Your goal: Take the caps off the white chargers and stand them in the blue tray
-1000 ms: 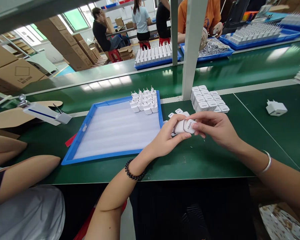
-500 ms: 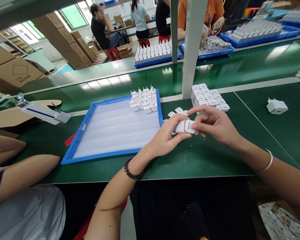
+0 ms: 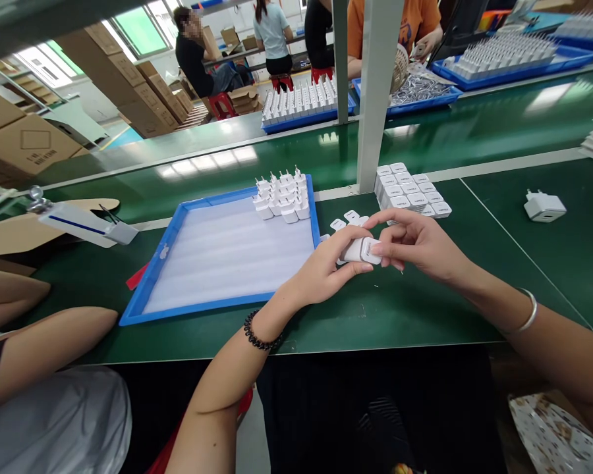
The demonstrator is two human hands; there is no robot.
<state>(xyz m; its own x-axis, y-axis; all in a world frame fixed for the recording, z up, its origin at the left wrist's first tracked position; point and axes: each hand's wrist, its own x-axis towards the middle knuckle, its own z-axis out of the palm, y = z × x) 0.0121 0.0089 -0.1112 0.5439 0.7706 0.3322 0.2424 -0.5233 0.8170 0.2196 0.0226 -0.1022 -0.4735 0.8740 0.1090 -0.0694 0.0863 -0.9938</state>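
Note:
My left hand (image 3: 320, 271) is closed around a white charger (image 3: 352, 251), holding it sideways above the green bench. The charger's end with small dark print points to the right. Against that printed end presses the thumb of my right hand (image 3: 422, 245), whose fingers curl behind it and hide part of the far side. Just beyond my hands lie a few loose white printed end caps (image 3: 350, 215), partly covered by my fingers. Behind them sits a block of neatly stacked white printed caps (image 3: 408, 187).
Left of my hands is a blue-rimmed tray (image 3: 212, 306) with several upright white chargers (image 3: 282, 197) in its far right corner. One charger (image 3: 546, 207) lies at the right. A metal post (image 3: 371, 99) rises behind the bench. A neighbour's arm (image 3: 54, 332) rests at left.
The whole view has shifted slightly. Both hands keep their hold at the charger, and the right thumb still presses its printed end.

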